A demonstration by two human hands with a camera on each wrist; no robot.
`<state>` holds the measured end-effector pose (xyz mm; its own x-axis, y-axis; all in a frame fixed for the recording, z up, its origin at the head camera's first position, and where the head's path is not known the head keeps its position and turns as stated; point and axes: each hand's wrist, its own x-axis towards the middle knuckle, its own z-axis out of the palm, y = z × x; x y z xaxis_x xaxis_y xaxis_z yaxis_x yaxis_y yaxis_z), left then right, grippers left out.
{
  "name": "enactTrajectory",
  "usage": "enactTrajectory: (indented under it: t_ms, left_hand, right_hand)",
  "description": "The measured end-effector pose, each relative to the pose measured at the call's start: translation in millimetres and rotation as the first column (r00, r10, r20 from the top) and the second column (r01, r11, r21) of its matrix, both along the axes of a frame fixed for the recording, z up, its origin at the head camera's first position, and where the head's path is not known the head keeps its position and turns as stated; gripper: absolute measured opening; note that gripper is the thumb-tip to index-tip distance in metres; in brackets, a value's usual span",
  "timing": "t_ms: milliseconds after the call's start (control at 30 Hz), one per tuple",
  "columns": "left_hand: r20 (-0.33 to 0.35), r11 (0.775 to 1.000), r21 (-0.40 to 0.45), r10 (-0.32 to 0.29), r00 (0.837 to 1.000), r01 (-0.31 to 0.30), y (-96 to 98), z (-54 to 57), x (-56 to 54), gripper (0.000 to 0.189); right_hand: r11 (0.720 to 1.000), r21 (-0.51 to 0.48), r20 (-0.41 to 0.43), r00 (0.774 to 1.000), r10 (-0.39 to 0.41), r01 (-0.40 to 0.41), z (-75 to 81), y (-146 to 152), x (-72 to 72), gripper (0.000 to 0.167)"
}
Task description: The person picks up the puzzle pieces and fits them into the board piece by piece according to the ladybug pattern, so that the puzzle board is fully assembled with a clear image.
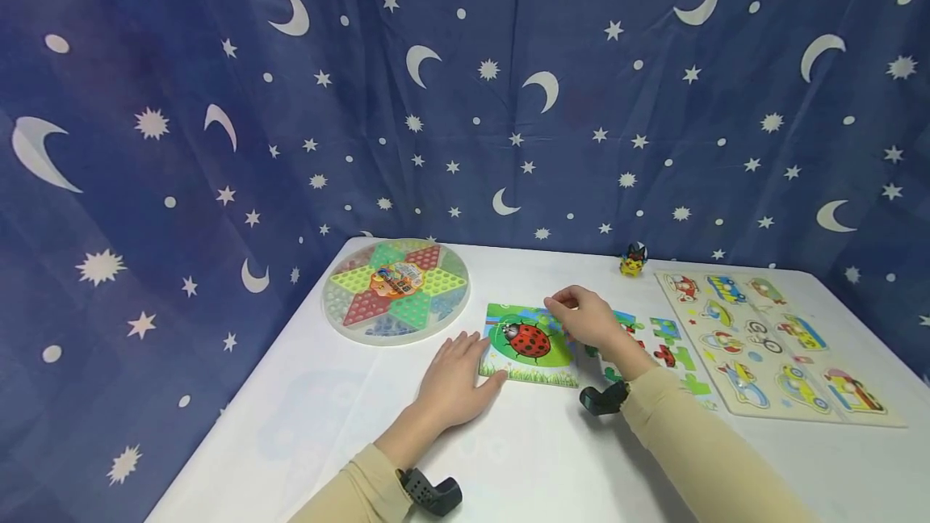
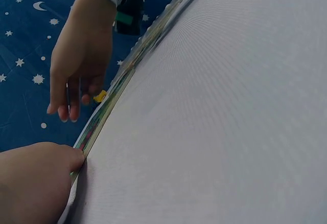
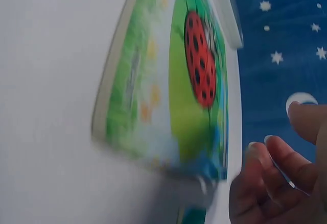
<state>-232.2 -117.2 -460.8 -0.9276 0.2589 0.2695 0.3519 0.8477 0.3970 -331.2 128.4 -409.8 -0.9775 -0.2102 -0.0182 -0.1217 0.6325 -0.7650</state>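
Note:
A ladybug picture puzzle lies flat on the table between the hands. My left hand rests at its left side, fingers stretched along the edge, and the thumb touches the lower left corner. Over the upper right corner hovers my right hand, its fingers loosely bent. In the right wrist view that right hand shows a gap between thumb and fingers, with nothing held. Several loose jigsaw pieces lie right of the puzzle, partly hidden by the right hand and forearm.
A round Chinese checkers board lies at the back left. A wooden vehicle puzzle board covers the right side of the table. Near the back edge stands a small yellow figure. A blue star-patterned curtain hangs behind.

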Motion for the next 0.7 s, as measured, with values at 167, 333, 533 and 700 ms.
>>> enactTrajectory:
  t_ms: [167, 333, 533, 700]
  left_hand:
    - [0.001, 1.000, -0.001, -0.003, 1.000, 0.003, 0.1, 0.9, 0.8, 0.064]
    - [0.002, 1.000, -0.003, -0.002, 1.000, 0.002, -0.9, 0.8, 0.5, 0.064]
    - [-0.001, 1.000, -0.003, -0.002, 1.000, 0.002, -1.7, -0.1, -0.5, 0.064]
    - [-0.006, 1.000, -0.010, -0.006, 1.000, 0.006, -0.9, -1.3, -1.5, 0.064]
  right_hand:
    - [0.993, 0.115, -0.058, 0.998, -0.029, 0.036, 0.5, 23, -3.0, 0.046]
    - [0.980, 0.190, -0.042, 0.998, -0.048, 0.055, -0.2, 44, -6.2, 0.047]
    - [0.964, 0.252, -0.024, 0.996, -0.082, 0.085, -3.8, 63, -11.5, 0.045]
    - [0.942, 0.318, -0.018, 0.994, -0.112, 0.111, -2.5, 74, -13.7, 0.042]
